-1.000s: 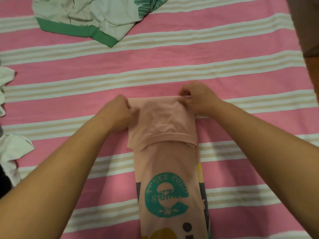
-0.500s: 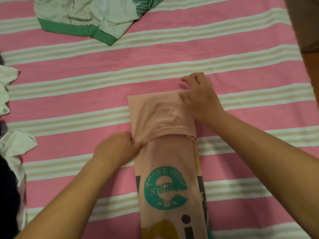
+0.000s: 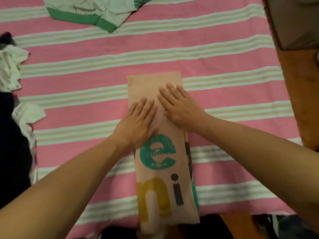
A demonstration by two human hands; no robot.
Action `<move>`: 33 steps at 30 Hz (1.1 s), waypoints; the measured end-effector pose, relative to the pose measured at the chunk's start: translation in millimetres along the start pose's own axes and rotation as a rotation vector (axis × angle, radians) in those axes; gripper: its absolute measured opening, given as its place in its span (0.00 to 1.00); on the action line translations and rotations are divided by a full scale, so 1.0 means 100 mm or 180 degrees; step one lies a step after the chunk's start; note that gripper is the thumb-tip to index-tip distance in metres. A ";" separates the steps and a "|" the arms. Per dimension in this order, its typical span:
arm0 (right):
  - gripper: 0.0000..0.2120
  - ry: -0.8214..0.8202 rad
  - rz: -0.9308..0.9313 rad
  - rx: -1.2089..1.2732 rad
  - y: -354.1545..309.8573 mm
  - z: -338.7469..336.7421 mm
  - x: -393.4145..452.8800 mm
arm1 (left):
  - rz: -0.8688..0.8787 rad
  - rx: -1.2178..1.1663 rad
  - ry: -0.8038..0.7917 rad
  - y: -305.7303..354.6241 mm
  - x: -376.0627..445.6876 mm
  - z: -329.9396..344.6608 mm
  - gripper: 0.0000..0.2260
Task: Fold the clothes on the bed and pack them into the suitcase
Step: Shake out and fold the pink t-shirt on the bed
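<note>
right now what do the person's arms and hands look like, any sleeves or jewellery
Both forearms are bare as far as the picture shows, with no sleeve in view. The left hand and the right hand wear no gloves, and no ring, watch or bracelet shows on the fingers or wrists. The nails look short and unpainted, though the picture is a little blurred.

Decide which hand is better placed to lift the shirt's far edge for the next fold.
The right hand, probably: its fingertips lie flat nearer the far edge of the pink shirt, while the left hand presses lower, by the green print.
</note>
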State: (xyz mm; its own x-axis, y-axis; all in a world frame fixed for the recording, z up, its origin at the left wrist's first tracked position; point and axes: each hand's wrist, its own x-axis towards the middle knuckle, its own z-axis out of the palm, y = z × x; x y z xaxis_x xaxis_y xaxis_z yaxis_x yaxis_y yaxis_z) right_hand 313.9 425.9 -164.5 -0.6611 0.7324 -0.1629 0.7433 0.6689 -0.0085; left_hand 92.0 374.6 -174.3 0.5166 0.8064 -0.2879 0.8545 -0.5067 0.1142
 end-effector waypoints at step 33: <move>0.02 -0.0360 0.2849 0.3696 -0.83 -0.33 -1.48 | -0.2633 -0.5267 -0.0047 0.70 -1.20 -0.41 0.17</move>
State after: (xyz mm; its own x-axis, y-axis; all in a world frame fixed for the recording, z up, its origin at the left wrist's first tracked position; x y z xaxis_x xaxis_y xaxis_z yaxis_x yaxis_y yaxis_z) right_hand 346.6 265.9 -106.8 0.0248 0.7884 -0.6147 0.5913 -0.5073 -0.6269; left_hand 92.3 255.2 -92.6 -0.0025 0.6558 -0.7549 0.0374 0.7544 0.6553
